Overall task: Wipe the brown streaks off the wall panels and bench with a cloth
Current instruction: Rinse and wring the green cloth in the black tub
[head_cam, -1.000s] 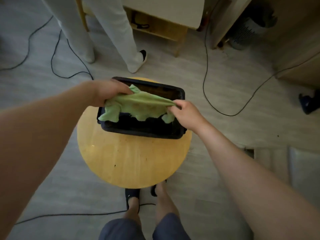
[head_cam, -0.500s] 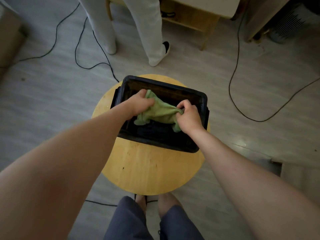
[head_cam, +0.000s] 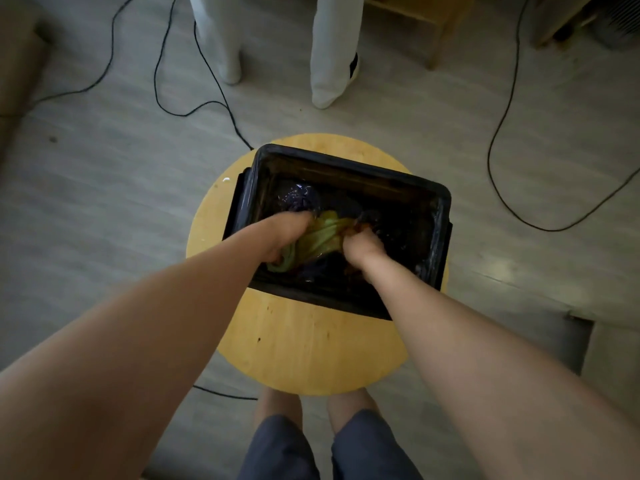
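A green cloth (head_cam: 320,237) lies bunched low inside a black rectangular tub (head_cam: 440,216) that holds dark water. My left hand (head_cam: 282,233) grips the cloth's left end and my right hand (head_cam: 362,242) grips its right end, both down inside the tub. The cloth looks wet and partly under the water. The tub stands on a round wooden stool (head_cam: 311,344). No wall panel or bench with streaks is in view.
Another person's legs in white trousers (head_cam: 329,46) stand beyond the stool. Black cables (head_cam: 498,133) loop over the grey floor on both sides. A wooden furniture leg (head_cam: 440,39) stands at the back right. My own legs (head_cam: 322,441) are just below the stool.
Both hands have lowered the cloth from above the tub's rim down into the water and drawn closer together, bunching it.
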The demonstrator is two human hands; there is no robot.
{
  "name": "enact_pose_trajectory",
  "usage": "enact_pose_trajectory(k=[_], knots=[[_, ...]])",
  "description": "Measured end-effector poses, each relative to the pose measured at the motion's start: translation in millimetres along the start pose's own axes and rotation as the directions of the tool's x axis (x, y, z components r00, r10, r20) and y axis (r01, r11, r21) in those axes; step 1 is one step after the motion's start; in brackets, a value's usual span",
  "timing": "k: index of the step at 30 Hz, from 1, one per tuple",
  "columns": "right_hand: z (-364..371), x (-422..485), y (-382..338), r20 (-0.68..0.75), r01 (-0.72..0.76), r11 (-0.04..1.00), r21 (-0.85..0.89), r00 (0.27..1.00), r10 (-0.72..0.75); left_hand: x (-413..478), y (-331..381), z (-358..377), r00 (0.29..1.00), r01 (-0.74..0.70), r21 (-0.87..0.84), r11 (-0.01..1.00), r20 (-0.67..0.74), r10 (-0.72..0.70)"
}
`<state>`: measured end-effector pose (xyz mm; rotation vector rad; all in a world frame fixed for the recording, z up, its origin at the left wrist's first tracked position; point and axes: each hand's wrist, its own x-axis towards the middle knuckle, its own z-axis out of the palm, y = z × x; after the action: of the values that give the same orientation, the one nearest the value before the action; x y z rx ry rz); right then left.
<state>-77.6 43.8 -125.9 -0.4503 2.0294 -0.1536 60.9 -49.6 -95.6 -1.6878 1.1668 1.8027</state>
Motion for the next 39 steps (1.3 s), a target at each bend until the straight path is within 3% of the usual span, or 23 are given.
enact_pose_trajectory(k=[3, 7, 9, 11, 14, 19, 23, 25, 28, 30, 35, 39], knots=[[10.8, -23.7, -15.6, 0.088, 0.106, 0.971, 0.214, 0.988, -0.127, 9.0, -2.0, 3.1, 0.998, 0.030, -0.207, 0.978, 0.058, -0.019], [14.7, -59.1, -32.5, -0.064, 0.350, 0.857, 0.378, 0.934, -0.353, 15.3, -1.0, 4.1, 0.999, -0.038, -0.299, 0.953, 0.001, 0.040], [15.0, -65.6, -38.0, -0.137, 0.487, 0.825, 0.288, 0.873, -0.468, 14.0, 2.9, 5.7, 0.999, -0.038, -0.326, 0.945, -0.023, 0.032], [18.0, -62.8, -41.7, -0.222, 0.564, 0.822, 0.079, 0.814, -0.537, 10.1, 7.2, 7.0, 0.999, 0.017, -0.413, 0.911, 0.035, -0.003], [20.9, -39.9, -43.1, -0.348, 0.515, 0.853, -0.085, 0.787, -0.510, 10.7, 5.5, 9.1, 0.992, -0.101, -0.329, 0.939, 0.044, 0.122], [4.3, 10.1, -18.8, -0.291, 0.312, 0.932, -0.184, 0.888, -0.355, 5.7, 0.2, 11.5, 0.956, -0.294, -0.197, 0.935, -0.081, 0.283], [9.5, 10.0, -8.9, -0.422, 0.045, 0.999, -0.025, 0.905, -0.051, 10.6, -8.6, 6.4, 0.963, -0.234, -0.146, 0.961, -0.170, 0.208], [17.7, 3.7, -9.6, -0.391, -0.016, 1.000, -0.009, 0.920, 0.011, 14.0, -11.9, 5.7, 0.975, -0.159, -0.195, 0.968, -0.184, 0.123], [32.3, -7.0, -21.4, -0.127, 0.041, 0.985, 0.170, 0.992, -0.019, 15.5, -11.2, 9.6, 0.992, -0.108, -0.354, 0.929, -0.102, 0.077], [39.0, -19.3, -31.2, 0.008, 0.077, 0.942, 0.326, 0.996, -0.084, 17.0, -8.8, 8.7, 0.998, -0.064, -0.461, 0.885, -0.028, 0.058], [38.4, -70.8, -46.2, -0.045, 0.290, 0.828, 0.480, 0.951, -0.307, 13.0, -1.4, -7.9, 0.996, 0.050, -0.555, 0.831, 0.087, -0.002], [35.6, -89.7, -51.8, -0.209, 0.522, 0.760, 0.388, 0.853, -0.479, 5.9, 2.1, -2.8, 0.996, 0.084, -0.589, 0.804, 0.051, -0.066]])
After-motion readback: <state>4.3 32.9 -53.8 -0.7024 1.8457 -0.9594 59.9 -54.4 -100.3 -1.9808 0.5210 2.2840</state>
